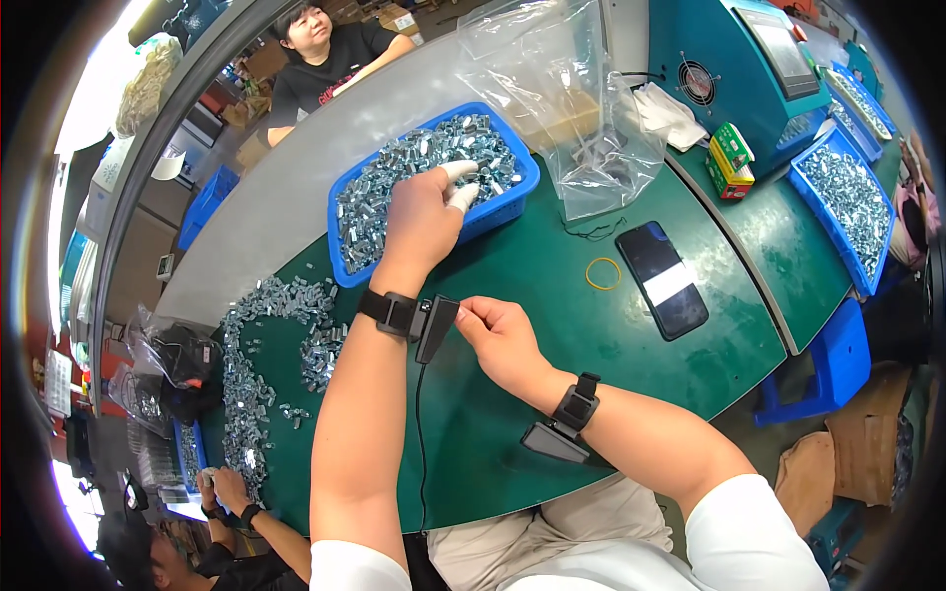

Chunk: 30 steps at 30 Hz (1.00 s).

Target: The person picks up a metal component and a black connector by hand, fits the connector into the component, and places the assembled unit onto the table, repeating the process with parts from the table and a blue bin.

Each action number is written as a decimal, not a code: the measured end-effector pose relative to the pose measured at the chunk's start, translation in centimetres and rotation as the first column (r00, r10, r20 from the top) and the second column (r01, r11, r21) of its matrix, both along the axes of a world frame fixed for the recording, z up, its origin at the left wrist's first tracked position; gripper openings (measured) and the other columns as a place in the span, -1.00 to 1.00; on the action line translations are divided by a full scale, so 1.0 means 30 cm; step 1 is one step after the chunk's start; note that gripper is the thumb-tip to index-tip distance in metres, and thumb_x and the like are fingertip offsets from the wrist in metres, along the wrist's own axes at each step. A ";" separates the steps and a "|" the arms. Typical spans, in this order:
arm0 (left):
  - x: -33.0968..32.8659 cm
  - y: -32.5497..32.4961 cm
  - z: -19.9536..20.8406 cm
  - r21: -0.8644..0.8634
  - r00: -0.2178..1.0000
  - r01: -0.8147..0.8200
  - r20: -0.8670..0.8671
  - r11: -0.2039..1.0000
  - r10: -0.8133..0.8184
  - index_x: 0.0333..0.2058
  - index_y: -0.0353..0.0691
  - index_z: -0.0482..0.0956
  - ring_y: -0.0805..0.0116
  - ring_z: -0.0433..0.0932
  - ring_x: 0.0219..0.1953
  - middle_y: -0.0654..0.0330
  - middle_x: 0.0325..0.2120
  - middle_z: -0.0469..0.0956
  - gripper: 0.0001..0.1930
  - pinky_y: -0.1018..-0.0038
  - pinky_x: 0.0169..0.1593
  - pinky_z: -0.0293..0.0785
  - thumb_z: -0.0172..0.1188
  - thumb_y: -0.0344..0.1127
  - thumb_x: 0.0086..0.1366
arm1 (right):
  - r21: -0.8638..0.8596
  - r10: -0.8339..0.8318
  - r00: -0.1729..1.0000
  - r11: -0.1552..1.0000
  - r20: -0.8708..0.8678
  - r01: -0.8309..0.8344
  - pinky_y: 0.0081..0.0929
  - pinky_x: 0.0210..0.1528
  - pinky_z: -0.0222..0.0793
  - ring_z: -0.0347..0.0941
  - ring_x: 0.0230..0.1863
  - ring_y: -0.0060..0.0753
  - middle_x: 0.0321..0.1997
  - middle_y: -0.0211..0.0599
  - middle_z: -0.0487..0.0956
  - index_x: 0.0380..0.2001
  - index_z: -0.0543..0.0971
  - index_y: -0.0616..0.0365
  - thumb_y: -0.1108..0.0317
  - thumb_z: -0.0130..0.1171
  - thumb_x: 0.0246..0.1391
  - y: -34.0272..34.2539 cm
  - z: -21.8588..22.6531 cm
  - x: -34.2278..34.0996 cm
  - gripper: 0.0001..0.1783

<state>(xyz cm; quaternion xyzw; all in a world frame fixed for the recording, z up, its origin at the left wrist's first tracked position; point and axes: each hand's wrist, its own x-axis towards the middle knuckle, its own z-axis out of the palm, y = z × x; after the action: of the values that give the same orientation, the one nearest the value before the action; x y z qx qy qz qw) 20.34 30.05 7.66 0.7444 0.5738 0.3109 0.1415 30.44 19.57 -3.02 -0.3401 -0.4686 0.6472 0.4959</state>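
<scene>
Your left grip [424,215], slightly parted, sits over metal pieces [419,150] in the blue basket [498,215]; your right grip [505,340] curls narrow beside the black wrist device [438,330].

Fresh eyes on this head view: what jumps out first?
The blue basket heaped with small shiny metal pieces, upper centre, with the left hand over it. Then the loose pieces strewn across the green table's left side and the dark phone lying on its right.
</scene>
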 end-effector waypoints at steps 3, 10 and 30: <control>-0.023 -0.010 -0.016 0.003 0.995 -0.080 -0.053 0.997 0.080 -0.14 -0.24 0.68 0.46 0.56 -0.49 0.16 -0.50 0.66 -0.79 0.48 -0.36 0.46 0.26 -0.37 0.26 | -0.001 0.001 1.000 1.000 0.000 -0.001 -0.68 -0.52 0.01 0.08 -0.53 -0.82 -0.56 -0.74 0.33 -0.27 0.63 0.24 0.26 0.08 0.35 0.006 -0.003 0.003 -0.73; -0.303 -0.290 -0.068 -0.066 0.851 -0.243 0.464 0.968 0.245 -0.13 -0.27 0.66 0.55 0.50 -0.51 0.22 -0.52 0.61 -0.80 0.58 -0.40 0.42 0.24 -0.38 0.30 | 0.005 0.015 1.000 1.000 0.002 -0.015 -0.70 -0.52 0.00 0.08 -0.54 -0.85 -0.58 -0.76 0.31 -0.28 0.64 0.20 0.26 0.08 0.35 -0.006 -0.050 -0.028 -0.74; -0.603 -0.673 -0.372 -0.092 0.832 -0.395 -0.459 0.914 0.313 0.26 -0.10 0.37 -0.31 0.05 0.37 -0.11 0.36 0.15 -0.45 -0.13 0.35 0.03 0.16 -0.10 0.34 | 0.022 0.096 0.995 0.995 0.013 -0.096 -0.71 -0.56 -0.11 0.00 -0.59 -0.86 -0.61 -0.77 0.22 -0.24 0.63 0.22 0.21 0.06 0.37 -0.099 -0.029 -0.144 -0.70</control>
<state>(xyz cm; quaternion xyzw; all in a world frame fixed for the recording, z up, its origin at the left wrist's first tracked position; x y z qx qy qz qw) 2.25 9.85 -3.49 0.6589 0.7448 0.1036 0.0174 26.13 16.61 -3.88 -0.3152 -0.4947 0.6629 0.4653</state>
